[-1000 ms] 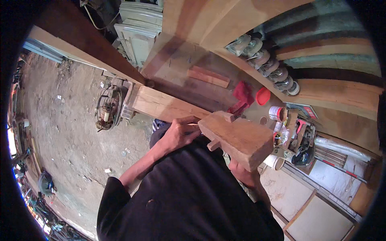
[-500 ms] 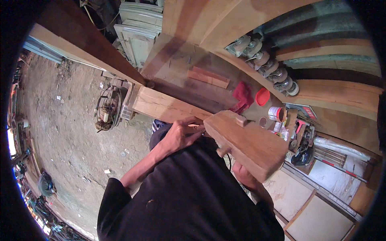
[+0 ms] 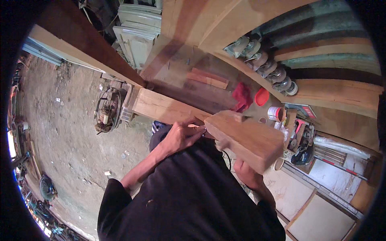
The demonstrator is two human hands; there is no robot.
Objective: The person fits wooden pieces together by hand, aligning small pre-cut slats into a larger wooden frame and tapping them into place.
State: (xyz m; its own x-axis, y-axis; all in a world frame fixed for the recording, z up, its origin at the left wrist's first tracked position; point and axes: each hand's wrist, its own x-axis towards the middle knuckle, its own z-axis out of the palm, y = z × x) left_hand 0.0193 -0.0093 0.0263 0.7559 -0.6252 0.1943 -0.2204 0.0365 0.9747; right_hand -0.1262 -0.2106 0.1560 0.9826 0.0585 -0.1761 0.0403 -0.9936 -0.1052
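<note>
My left hand (image 3: 183, 134) rests by the near edge of a long wooden board (image 3: 161, 105), its thumb and fingers pinched together. Whatever they hold is too small to make out; the fingertips are close to the narrow end of a thick wooden block (image 3: 249, 136). This block tapers toward my left hand, and a short peg sticks out on either side. Motion blurs it slightly. My right hand (image 3: 247, 174) is closed at the block's lower side, with its fingers partly hidden behind the wood.
Beyond the board lie reddish wood offcuts (image 3: 207, 78), a red cloth (image 3: 242, 96) and a red lid (image 3: 261, 96). A tin (image 3: 275, 113) and a crate of tools (image 3: 299, 134) stand at the right. A corded machine (image 3: 107, 110) sits on the dirt floor at left. Casters (image 3: 267, 66) line the upper right.
The wooden block's wide end has shifted up and slightly left, baring more of my right hand. My left hand stays in place.
</note>
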